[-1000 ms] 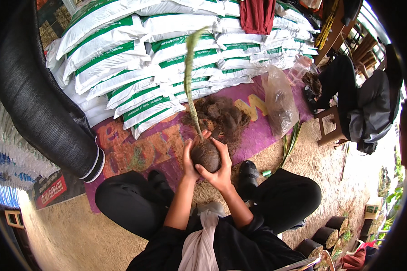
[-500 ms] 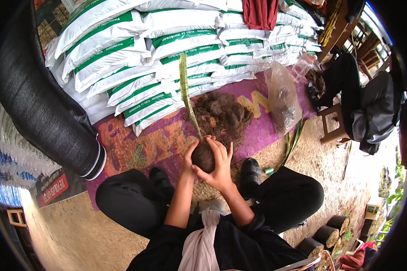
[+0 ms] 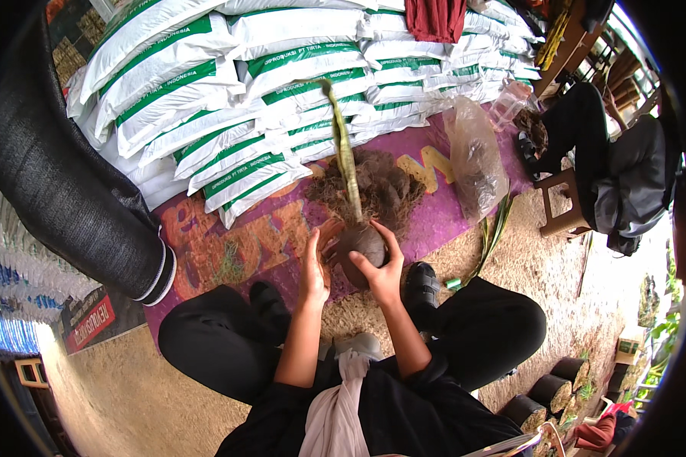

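Observation:
A round, dark brown plant ball (image 3: 360, 245) with one long yellow-green leaf (image 3: 344, 156) rising from its top is between my hands. My right hand (image 3: 385, 273) grips it, thumb across the near face and fingers curved round the right side. Along the ball's left side, my left hand (image 3: 314, 266) is open, fingers stretched out and palm turned toward it; whether those fingers touch it I cannot tell. Just beyond lies a heap of brown fibre (image 3: 381, 179) with several dark brown lumps among it.
Stacked white-and-green sacks (image 3: 305, 65) rise at the back. A clear plastic bag (image 3: 476, 160) stands right of the heap on a purple printed sheet (image 3: 442, 221). Loose long leaves (image 3: 495, 236) lie nearby. Another person (image 3: 636, 175) sits at right by a brown stool (image 3: 562, 202). A black roll (image 3: 76, 167) leans at left.
My left hand has loosened from the ball and straightened its fingers. The ball has shifted slightly right, and its leaf now leans less steeply, showing a different side.

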Demonstrator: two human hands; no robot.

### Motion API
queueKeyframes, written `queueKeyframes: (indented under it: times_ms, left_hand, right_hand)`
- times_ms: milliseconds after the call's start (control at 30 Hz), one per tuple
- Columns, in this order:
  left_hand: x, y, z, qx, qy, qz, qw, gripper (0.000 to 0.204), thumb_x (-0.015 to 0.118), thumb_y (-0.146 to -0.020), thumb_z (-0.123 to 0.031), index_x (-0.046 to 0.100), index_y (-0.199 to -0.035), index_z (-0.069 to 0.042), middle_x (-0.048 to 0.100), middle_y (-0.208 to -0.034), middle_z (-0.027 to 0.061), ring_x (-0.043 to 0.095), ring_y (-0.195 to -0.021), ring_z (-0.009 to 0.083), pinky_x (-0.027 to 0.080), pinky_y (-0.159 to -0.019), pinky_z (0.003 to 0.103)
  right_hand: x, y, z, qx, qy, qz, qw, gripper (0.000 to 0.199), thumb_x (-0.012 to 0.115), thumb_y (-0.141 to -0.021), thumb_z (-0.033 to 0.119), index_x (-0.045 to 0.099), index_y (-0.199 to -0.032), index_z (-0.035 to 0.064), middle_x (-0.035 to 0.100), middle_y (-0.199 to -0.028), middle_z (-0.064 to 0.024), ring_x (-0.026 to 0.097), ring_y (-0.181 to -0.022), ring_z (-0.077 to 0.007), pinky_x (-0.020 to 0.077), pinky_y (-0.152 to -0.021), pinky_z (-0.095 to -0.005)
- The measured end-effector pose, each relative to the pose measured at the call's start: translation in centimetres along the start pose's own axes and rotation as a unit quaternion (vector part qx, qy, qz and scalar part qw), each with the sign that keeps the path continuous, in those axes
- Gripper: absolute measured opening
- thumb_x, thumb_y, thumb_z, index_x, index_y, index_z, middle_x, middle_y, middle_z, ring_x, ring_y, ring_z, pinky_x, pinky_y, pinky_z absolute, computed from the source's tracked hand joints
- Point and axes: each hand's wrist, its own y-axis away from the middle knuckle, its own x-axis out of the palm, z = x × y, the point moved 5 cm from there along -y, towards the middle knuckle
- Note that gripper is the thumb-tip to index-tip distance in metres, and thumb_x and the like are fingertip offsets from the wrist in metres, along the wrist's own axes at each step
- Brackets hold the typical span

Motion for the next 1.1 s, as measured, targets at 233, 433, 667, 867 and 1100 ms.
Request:
queueKeyframes:
  times_ms: [233,433,667,867,1100]
  left_hand:
    - [1.2,0.2,2.8,-0.155,0.263,0.095,0.947,0.055,0.038,-0.093,-0.051,0.056,-0.122,-0.007,0.06,-0.118,0.0105,0.06,-0.106,0.0236,0.048,-0.094,0.04]
    - [-1.0,-1.1,4.9,-0.115,0.194,0.073,0.971,0.047,0.04,-0.093,-0.048,0.061,-0.11,-0.009,0.064,-0.101,0.0074,0.065,-0.089,0.0198,0.055,-0.078,0.035]
    - [-0.6,-0.6,4.0,-0.123,0.159,0.007,0.98,0.049,0.038,-0.095,-0.048,0.058,-0.111,-0.005,0.062,-0.108,0.0083,0.062,-0.097,0.0216,0.054,-0.083,0.038]
    - [0.5,-0.1,1.6,-0.001,0.034,0.029,0.999,0.058,0.034,-0.096,-0.05,0.05,-0.13,-0.006,0.055,-0.126,0.0125,0.054,-0.115,0.0229,0.043,-0.1,0.041]
    - [1.9,-0.2,3.0,-0.123,0.218,0.107,0.962,0.055,0.04,-0.094,-0.049,0.052,-0.126,-0.006,0.058,-0.119,0.0122,0.059,-0.107,0.0238,0.048,-0.092,0.042]
  right_hand:
    - [2.5,2.0,2.8,-0.283,0.361,-0.015,0.888,0.065,0.074,-0.07,0.03,0.053,-0.125,0.0047,0.055,-0.125,-0.0144,0.046,-0.123,-0.0325,0.0209,-0.109,-0.0511]
    - [2.9,2.4,1.3,-0.323,0.387,0.042,0.863,0.054,0.067,-0.075,0.027,0.054,-0.121,0.0017,0.055,-0.122,-0.0165,0.048,-0.12,-0.0346,0.0272,-0.105,-0.0524]
    - [2.4,1.5,1.2,-0.266,0.373,0.043,0.888,0.059,0.071,-0.073,0.027,0.052,-0.122,0.0012,0.053,-0.123,-0.0165,0.048,-0.118,-0.0352,0.0313,-0.104,-0.0503]
    - [-0.2,0.0,1.1,-0.113,0.151,-0.021,0.982,0.078,0.082,-0.063,0.017,0.045,-0.13,-0.0006,0.053,-0.124,-0.0161,0.053,-0.114,-0.0268,0.0426,-0.097,-0.0389]
    - [2.4,2.9,3.5,-0.305,0.383,0.042,0.871,0.076,0.076,-0.065,0.037,0.049,-0.129,0.0059,0.05,-0.13,-0.0143,0.042,-0.127,-0.0324,0.0145,-0.11,-0.0562]
